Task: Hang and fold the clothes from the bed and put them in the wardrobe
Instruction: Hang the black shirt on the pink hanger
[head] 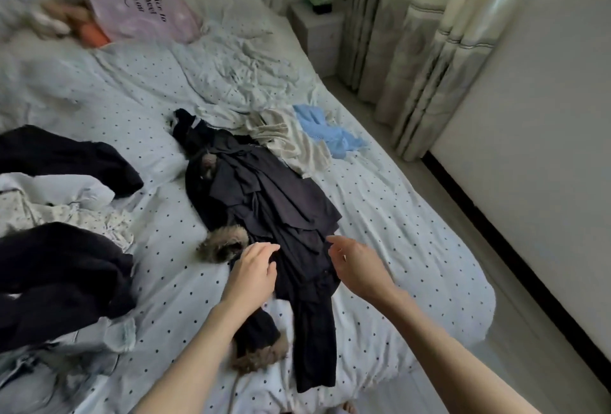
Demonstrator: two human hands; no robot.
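1. two bare hands reach over the dark pile of clothes (264,202) lying in the middle of the bed (380,215), which has a pale sheet with small dark dots.
2. left hand (254,269) hovers at the 7 o'clock edge of the pile, fingers relaxed and slightly spread, gripping nothing; whether the fingertips touch the cloth i cannot tell.
3. right hand (357,268) hangs at the 5 o'clock edge of the pile, fingers loosely bent and apart, holding nothing.
4. a fur trim (222,246) shows at the pile's 8 o'clock side, just beside the left hand, and a second fur cuff (261,357) lies at 6 o'clock under the left forearm.
5. a dark trouser leg (314,341) runs from the pile toward 6 o'clock, between the two forearms.
6. at 1 o'clock from the pile lie a cream garment (291,139) and, just beyond it, a light blue garment (327,130).
7. at 9 o'clock, well apart from the pile, sit more dark clothes (59,268) with white floral fabric (66,211) between them.
8. at 11 o'clock, far up the bed, rests a pink pillow (142,6) with printed words.
9. at 3 o'clock, past the bed, hang curtains (429,49) beside a white nightstand (317,29).
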